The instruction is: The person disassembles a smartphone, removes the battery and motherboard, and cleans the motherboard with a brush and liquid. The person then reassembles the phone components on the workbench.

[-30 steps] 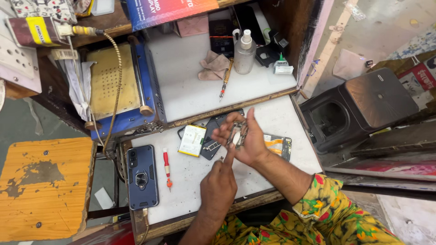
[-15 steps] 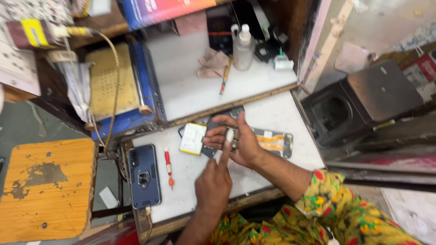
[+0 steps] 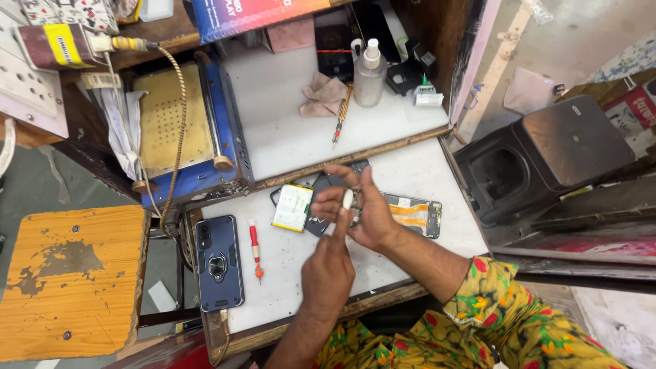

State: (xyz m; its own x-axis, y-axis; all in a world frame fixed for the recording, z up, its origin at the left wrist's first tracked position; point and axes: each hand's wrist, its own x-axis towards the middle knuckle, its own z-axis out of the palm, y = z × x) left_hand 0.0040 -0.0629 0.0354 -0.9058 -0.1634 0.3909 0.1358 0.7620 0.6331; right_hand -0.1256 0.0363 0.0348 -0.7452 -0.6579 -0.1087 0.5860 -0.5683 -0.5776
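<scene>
1. A white worktable (image 3: pixel 424 171) with a worn wooden edge filled the middle.
2. A scuffed orange wooden stool (image 3: pixel 68 280) stood at one side.
3. A black plastic stool (image 3: pixel 547 157) sat on the grey concrete floor (image 3: pixel 588 41) opposite, in daylight.

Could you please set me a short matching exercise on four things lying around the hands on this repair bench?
Things:
1. screwdriver with red handle
2. dark blue phone case
3. clear pump bottle
4. battery with yellow-green edge

Places:
A. upper shelf, beside a crumpled cloth
B. far left of the white worktop
C. just left of the hands
D. between case and battery

Pairs: 1-D, 2-B, 3-A, 4-C
</scene>
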